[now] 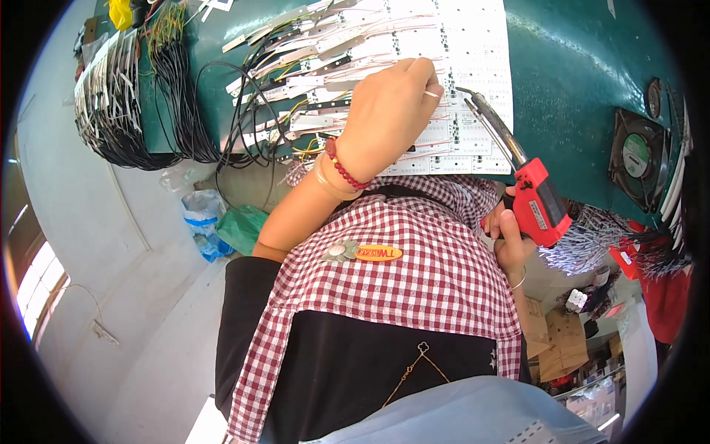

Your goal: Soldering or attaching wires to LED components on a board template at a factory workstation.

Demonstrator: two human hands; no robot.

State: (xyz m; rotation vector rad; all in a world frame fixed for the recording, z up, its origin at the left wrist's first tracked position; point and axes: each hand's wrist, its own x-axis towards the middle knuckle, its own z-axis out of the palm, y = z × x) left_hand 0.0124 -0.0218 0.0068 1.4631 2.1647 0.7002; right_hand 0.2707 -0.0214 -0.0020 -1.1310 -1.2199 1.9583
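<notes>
My left hand [397, 111] is over a sheet of white circuit boards [481, 55] on a green tabletop [555, 96]. Its fingers are curled in and pinched together, and what they hold is hidden beneath the hand. My right hand [510, 240] grips a red and black soldering gun [543, 203] by its handle, at the table's near edge. The gun's metal tip and thin feed tube point up and left, close to the boards and just right of my left hand. Narrow white strips with thin wires [325, 48] lie across the boards' left side.
Bundles of black cables [177, 96] and wired strips [111, 103] hang over the table's left edge. A black fan [637, 148] sits at the right, above a bunch of pale wires [588, 237]. Green [244, 229] and blue-white bags [203, 222] are below the left edge.
</notes>
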